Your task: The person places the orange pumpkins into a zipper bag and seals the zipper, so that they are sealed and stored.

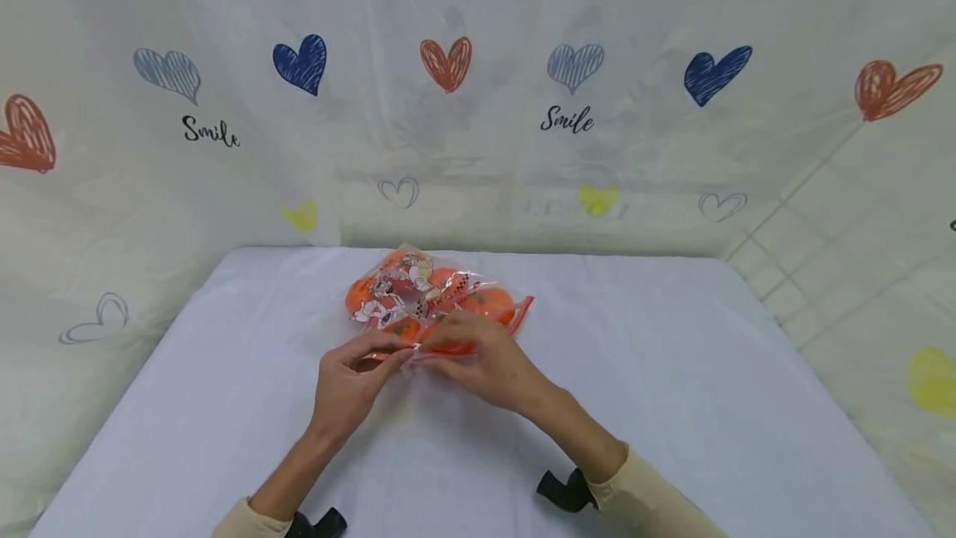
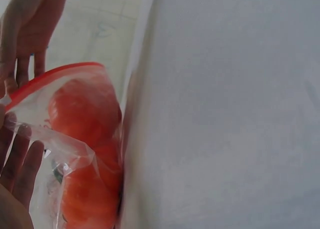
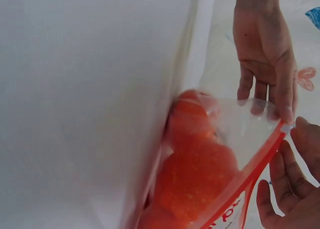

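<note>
A clear zip bag (image 1: 463, 282) with cartoon prints and a red zip strip (image 3: 260, 164) lies on the white-covered table. Inside it are several round orange fruits (image 2: 82, 109), some with green stem marks. My left hand (image 1: 347, 384) pinches the bag's near edge at one end of the strip. Close beside it, the thumb and fingers of my right hand (image 1: 489, 359) pinch the strip by a small white slider (image 3: 287, 128). The two hands' fingertips almost meet there. Part of the strip is hidden behind the right hand in the head view.
The white tablecloth (image 1: 672, 372) spreads around the bag on all sides. Behind it hangs a pale curtain (image 1: 493, 156) printed with hearts and "Smile". Black wrist mounts (image 1: 563, 490) sit at both sleeves.
</note>
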`<act>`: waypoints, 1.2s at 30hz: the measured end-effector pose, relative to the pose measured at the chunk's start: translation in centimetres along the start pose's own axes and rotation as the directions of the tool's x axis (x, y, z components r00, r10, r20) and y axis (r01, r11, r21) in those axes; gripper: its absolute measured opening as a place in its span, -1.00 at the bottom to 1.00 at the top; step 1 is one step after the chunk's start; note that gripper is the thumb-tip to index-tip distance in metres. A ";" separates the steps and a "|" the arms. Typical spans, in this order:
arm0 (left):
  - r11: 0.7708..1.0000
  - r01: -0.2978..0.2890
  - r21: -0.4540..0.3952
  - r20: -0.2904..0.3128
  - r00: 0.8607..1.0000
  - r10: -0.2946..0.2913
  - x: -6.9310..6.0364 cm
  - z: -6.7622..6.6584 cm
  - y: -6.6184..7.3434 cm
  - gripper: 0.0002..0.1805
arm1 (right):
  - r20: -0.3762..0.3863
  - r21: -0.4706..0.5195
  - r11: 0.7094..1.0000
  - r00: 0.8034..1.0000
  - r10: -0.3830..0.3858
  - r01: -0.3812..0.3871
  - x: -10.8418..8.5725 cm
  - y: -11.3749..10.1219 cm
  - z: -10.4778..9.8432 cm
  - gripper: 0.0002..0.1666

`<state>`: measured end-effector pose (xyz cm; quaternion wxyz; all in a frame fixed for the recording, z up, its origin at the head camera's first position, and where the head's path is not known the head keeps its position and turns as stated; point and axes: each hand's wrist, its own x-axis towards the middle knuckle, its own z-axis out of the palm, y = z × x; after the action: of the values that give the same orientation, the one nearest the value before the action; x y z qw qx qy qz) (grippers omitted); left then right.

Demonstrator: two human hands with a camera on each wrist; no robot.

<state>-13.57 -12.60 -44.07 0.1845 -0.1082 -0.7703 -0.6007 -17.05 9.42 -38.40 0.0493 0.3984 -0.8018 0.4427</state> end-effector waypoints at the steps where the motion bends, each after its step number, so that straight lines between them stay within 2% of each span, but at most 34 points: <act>1: 1.000 -0.001 0.001 0.001 1.000 0.001 0.0 0.0 0.0 -0.88 | -0.005 -0.002 1.000 1.000 -0.002 0.002 0.1 0.0 0.1 -0.80; 13: 1.000 -0.013 0.000 0.000 1.000 0.013 0.1 0.2 0.0 -0.87 | -0.033 0.011 0.999 0.999 0.036 -0.035 0.4 0.4 0.6 -0.78; 20: 0.999 -0.052 -0.006 0.000 0.999 0.052 0.1 0.4 0.2 -0.86 | -0.032 -0.016 0.998 0.998 0.055 -0.055 0.4 0.5 0.6 -0.80; 28: 0.992 -0.116 0.046 -0.001 0.993 0.116 0.0 0.4 0.5 -0.85 | -0.014 -0.076 0.995 0.998 0.062 -0.063 0.4 0.3 0.5 -0.83; 32: 0.992 -0.116 0.060 -0.012 0.993 0.116 -0.1 0.4 0.4 -0.86 | -0.007 -0.118 0.990 0.997 0.077 -0.077 0.2 0.5 0.4 -0.83; 36: 0.994 -0.084 0.070 -0.038 0.995 0.087 -0.2 0.2 0.5 -0.90 | -0.025 -0.164 0.983 0.997 0.078 -0.081 -0.1 1.0 0.1 -0.82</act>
<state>-13.20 -12.29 -43.79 0.2296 -0.1224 -0.7811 -0.5676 -17.60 9.71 -39.18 0.0718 0.3567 -0.8505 0.3799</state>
